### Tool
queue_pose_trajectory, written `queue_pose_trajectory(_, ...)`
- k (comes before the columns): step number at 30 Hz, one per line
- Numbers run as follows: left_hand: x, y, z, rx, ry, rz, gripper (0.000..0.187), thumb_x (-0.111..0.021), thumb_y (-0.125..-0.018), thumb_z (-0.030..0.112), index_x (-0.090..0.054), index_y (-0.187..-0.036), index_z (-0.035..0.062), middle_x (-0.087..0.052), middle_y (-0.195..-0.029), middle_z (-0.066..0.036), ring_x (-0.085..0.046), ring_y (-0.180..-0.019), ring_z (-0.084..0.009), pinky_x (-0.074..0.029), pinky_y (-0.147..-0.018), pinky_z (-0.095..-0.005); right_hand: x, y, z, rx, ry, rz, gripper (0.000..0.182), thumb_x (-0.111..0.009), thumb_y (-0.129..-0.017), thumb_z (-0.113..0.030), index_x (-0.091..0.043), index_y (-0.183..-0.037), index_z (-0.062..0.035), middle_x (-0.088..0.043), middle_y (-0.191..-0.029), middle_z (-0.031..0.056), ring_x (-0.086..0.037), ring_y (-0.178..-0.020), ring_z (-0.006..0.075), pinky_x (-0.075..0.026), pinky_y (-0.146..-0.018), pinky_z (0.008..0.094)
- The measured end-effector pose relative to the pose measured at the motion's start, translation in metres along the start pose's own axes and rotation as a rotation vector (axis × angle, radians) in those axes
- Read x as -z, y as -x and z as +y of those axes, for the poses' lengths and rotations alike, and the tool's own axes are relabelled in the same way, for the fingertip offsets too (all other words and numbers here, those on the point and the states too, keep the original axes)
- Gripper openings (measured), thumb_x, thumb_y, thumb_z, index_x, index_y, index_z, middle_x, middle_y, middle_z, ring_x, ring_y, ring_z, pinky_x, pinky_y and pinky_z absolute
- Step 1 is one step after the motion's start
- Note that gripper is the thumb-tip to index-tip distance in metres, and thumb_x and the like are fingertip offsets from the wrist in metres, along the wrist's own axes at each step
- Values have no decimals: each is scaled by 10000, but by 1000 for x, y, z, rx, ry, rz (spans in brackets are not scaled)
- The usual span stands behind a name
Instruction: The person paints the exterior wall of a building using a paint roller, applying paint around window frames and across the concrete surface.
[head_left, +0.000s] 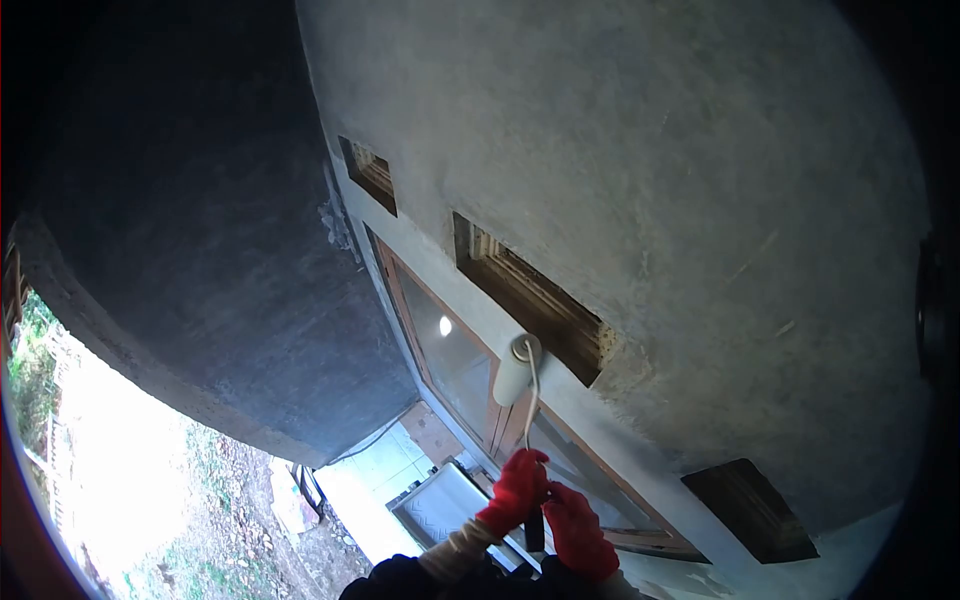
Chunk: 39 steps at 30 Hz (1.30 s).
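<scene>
A paint roller [513, 372] with a pale sleeve and a bent wire frame is raised to the wall, against the light strip below a recessed opening [535, 308]. My left hand [518, 492], in a red glove, is closed around the roller near the top of its handle. My right hand [578, 532], also red-gloved, is closed on the same roller just beside it. The dark lower end of the handle [535, 530] shows between the gloves. Below, a paint tray [440, 500] with a ridged pale surface is partly hidden by my left arm.
The grey plastered wall [700, 200] has more openings, one at upper left [370, 175] and one at lower right [750, 510]. Wood-framed glass [440, 320] lies beneath the strip. A dark wall [220, 220] stands left, above pale tiles [385, 462] and bright ground outside.
</scene>
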<state>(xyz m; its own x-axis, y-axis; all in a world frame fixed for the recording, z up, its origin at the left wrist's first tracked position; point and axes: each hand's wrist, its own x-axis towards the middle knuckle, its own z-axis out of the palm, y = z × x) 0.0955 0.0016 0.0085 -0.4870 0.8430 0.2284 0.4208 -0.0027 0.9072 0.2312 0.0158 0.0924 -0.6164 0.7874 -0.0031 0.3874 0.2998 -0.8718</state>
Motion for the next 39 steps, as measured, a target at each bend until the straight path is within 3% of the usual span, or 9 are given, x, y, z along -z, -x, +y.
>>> queue_pose_trajectory(1, -16, 7, -5, -221, -14, 127, 122, -517, -846, 82, -527, -964, 52, -483, -692, -38, -515, -535, -158, -437, -484, -306, -2, 9, 17, -5, -1, 9, 305, -581, -867, -104, -510, -1155, -35, -595, -1021, 162, -595, -955, 271, -464, -831, 337)
queue_pose_trajectory(5, -11, -6, 3, 687, 1163, -28, 191, -433, -922, 256, -490, -966, 78, -394, -556, -2, -389, -395, -134, -333, -358, -303, 5, 34, 50, -6, -20, 68, 336, -584, -870, -137, -508, -1182, -40, -592, -1035, 172, -603, -951, 271, -468, -837, 348)
queue_pose_trajectory(12, 28, -109, -31, 598, 1149, 274, 211, -415, -912, 269, -469, -959, 71, -316, -512, 32, -306, -382, -117, -280, -373, -277, 2, 58, 47, -120, 48, 29, 371, -514, -919, -227, -457, -1226, -27, -587, -1072, 177, -600, -977, 286, -471, -836, 375)
queue_pose_trajectory(18, -53, -1, 9, 796, 1195, 282, 242, -396, -911, 320, -452, -956, 89, -331, -494, 11, -339, -383, -134, -306, -381, -295, 7, 48, 32, -355, 1, 35, 435, -567, -849, -317, -484, -1156, -20, -575, -1037, 215, -552, -961, 378, -430, -839, 417)
queue_pose_trajectory(25, -127, 114, -3, 1256, 1107, -265, 169, -416, -881, 244, -440, -894, 78, -430, -567, -26, -420, -472, -165, -398, -458, -321, 51, 116, 59, -817, -58, -245, 493, -427, -884, -378, -503, -1181, 9, -561, -1105, 277, -524, -1067, 393, -390, -928, 428)
queue_pose_trajectory(28, -144, 154, 24, 1332, 935, -570, 195, -446, -873, 223, -481, -886, 32, -493, -617, -73, -523, -604, -220, -482, -583, -367, 45, 180, 67, -877, -175, 18, 562, -391, -904, -384, -284, -1376, -100, -508, -1216, 237, -512, -1099, 373, -404, -926, 411)
queue_pose_trajectory(32, -165, 194, 62, 83, 349, -1370, 303, -413, -939, 273, -457, -1040, -10, -621, -946, -168, -618, -876, -265, -510, -735, -398, 36, 247, 52, -1004, -130, 337, 496, -413, -879, -333, -347, -1354, -205, -531, -1182, 221, -540, -1058, 373, -424, -892, 412)
queue_pose_trajectory(36, -215, 277, 74, 802, 450, -1608, 268, -449, -933, 243, -511, -1036, 4, -622, -967, -143, -617, -876, -250, -496, -785, -360, 24, 307, 23, -1250, -51, 803, 400, -516, -854, -349, -506, -1173, -107, -599, -1058, 177, -602, -924, 337, -477, -797, 413)
queue_pose_trajectory(39, -244, 314, 77, -33, 562, -2111, 299, -520, -903, 149, -508, -1163, 2, -527, -1185, -180, -533, -1087, -231, -425, -925, -331, 25, 350, 19, -1371, -125, 1064, 331, -590, -820, -274, -554, -1049, -37, -647, -855, 143, -654, -722, 286, -525, -668, 384)
